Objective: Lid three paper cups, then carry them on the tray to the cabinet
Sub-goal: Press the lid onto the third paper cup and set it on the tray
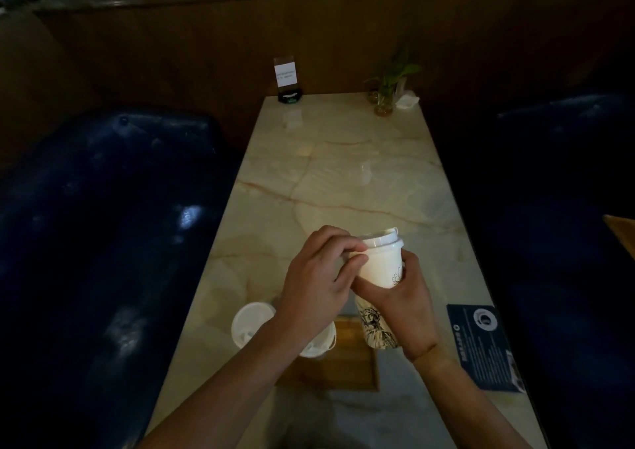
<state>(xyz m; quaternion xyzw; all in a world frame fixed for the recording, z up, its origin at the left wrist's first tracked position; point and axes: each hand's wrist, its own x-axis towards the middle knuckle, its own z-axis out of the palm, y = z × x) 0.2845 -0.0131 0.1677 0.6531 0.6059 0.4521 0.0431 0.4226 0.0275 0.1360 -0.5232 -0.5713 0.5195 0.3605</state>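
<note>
Step in hand: seating the lid on the third paper cup.

My right hand [403, 302] wraps the third cup [379, 273] at mid-body, fingers curled fully round it, holding it tilted and lifted clear of the table [343, 160]. My left hand [319, 277] pinches the white lid [381, 239] at the rim, directly above the right-hand grip; the far edge of the lid appears not fully seated (judged from its raised lip). Below and left of my grip, two lidded cups [252, 323] stand by the wooden tray [354, 362], one partly hidden under my left forearm. Right of the grip lies a dark card [488, 345]. The next move calls for even pressure round the rim until it snaps, then setting the cup down upright on the tray.
</note>
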